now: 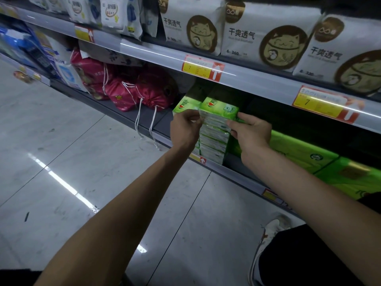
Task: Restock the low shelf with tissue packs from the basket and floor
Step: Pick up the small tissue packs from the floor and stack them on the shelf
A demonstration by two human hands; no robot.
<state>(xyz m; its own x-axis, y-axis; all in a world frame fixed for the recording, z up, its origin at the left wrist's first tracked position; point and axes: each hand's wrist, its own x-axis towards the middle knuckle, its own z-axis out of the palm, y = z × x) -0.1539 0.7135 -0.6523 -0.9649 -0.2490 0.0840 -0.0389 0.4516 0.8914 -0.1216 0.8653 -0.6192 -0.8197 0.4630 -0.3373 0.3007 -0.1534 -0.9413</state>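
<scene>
Tissue pack (pixel 215 139): green, upright at the near edge of the low shelf (pixel 243 176), just right of a matching pack (pixel 185 104).
Left hand (pixel 185 130): fingers pinch its left side.
Right hand (pixel 250 132): fingers curled round its right side.

A green block of tissue packs (pixel 218 114) is wrapped in thin clear plastic film, glossy and slightly wrinkled. The pale grey tiled floor (pixel 61 145) is smooth and polished, with bright light reflections. The grey shelf edge (pixel 257 83) carries a shiny clear plastic strip. Red drawstring bags (pixel 150 89) look satiny. White cat-print packs (pixel 266 36) look like soft matt plastic.
</scene>
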